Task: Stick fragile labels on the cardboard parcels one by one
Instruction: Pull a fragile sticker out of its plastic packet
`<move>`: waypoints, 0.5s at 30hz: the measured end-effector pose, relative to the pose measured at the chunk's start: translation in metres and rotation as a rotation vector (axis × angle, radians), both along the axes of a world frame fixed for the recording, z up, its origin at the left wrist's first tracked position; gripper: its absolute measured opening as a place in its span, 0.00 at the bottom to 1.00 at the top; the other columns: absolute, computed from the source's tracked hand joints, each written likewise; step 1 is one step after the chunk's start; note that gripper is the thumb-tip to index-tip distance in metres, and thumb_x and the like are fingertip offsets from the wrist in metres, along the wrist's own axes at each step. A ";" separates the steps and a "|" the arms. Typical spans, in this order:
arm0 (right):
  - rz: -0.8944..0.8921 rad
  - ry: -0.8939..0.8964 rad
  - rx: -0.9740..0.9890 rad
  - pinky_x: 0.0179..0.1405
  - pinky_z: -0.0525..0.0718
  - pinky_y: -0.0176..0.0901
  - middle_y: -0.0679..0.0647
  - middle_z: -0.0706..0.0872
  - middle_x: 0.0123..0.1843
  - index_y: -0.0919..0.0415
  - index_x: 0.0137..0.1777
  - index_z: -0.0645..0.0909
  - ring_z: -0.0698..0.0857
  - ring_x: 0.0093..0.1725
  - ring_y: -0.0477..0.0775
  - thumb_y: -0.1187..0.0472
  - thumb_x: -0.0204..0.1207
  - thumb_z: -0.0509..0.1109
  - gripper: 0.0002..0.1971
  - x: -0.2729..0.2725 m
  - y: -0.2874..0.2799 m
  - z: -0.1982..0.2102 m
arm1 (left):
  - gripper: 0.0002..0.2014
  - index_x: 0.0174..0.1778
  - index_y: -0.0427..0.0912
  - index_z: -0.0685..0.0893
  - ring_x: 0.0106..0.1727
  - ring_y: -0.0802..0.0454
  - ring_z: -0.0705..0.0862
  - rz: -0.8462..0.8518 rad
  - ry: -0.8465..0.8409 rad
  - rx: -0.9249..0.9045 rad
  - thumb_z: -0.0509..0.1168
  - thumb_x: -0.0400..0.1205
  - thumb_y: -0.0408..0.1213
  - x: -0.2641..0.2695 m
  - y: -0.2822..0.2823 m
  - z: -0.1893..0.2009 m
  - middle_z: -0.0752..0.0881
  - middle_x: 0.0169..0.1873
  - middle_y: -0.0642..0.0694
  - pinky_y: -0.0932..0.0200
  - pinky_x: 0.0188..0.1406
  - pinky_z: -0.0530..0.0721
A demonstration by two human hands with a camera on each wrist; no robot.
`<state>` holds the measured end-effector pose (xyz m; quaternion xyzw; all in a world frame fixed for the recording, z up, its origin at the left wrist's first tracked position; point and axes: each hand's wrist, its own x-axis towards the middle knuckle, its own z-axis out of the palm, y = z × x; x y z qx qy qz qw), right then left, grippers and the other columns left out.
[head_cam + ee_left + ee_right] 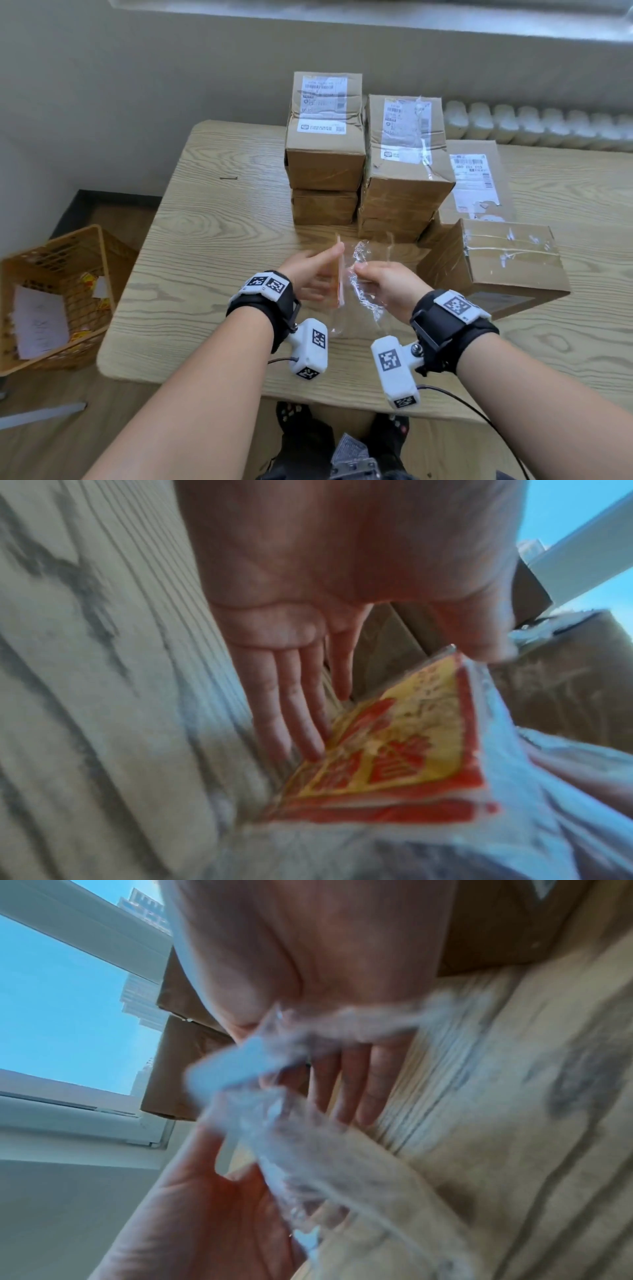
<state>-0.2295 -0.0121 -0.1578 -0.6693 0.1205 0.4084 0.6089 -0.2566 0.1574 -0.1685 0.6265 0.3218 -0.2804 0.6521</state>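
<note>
Both wrists, each strapped with a camera, were seen nearest, low in the head view. A stack of labels (pixel 100 274) was held on edge by the left hand (pixel 310 274), thumb on one face and straight fingers (pixel 301 718) laid along the other. A clear wrapper (pixel 363 281) was pinched by the right hand (pixel 388 287), its fingers (pixel 359 1085) only loosely bent behind the film. The labels appeared to be partly drawn out of the wrapper, above the surface (pixel 212 240).

No red-and-yellow label could be seen on any parcel. Two stacks of parcels (pixel 325 137) stood at twelve o'clock, a flat one behind at one o'clock, and a large one (pixel 507 260) at two o'clock. A basket (pixel 51 291) holding scraps sat on the floor at nine o'clock. The task was judged barely begun: unwrapping was under way, and peeling and sticking were left for every parcel in sight.
</note>
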 end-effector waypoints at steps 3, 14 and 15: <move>0.006 -0.040 0.031 0.22 0.75 0.26 0.54 0.79 0.34 0.69 0.52 0.85 0.76 0.27 0.43 0.65 0.83 0.64 0.09 0.002 0.001 0.012 | 0.20 0.57 0.46 0.82 0.53 0.48 0.87 -0.096 -0.089 0.067 0.73 0.75 0.53 0.002 -0.004 0.012 0.88 0.50 0.46 0.54 0.49 0.86; -0.009 -0.423 -0.453 0.46 0.79 0.40 0.50 0.88 0.37 0.51 0.31 0.86 0.84 0.43 0.52 0.68 0.70 0.75 0.12 0.017 -0.016 0.013 | 0.08 0.39 0.47 0.84 0.44 0.42 0.83 0.068 0.003 0.750 0.65 0.75 0.28 -0.016 0.059 0.003 0.86 0.42 0.41 0.56 0.46 0.80; -0.015 -0.448 -0.478 0.48 0.79 0.40 0.50 0.89 0.38 0.49 0.29 0.86 0.86 0.45 0.52 0.69 0.69 0.76 0.14 0.017 -0.017 0.015 | 0.08 0.40 0.47 0.85 0.44 0.41 0.83 0.111 0.002 0.790 0.65 0.75 0.29 -0.016 0.064 0.006 0.86 0.41 0.40 0.57 0.45 0.79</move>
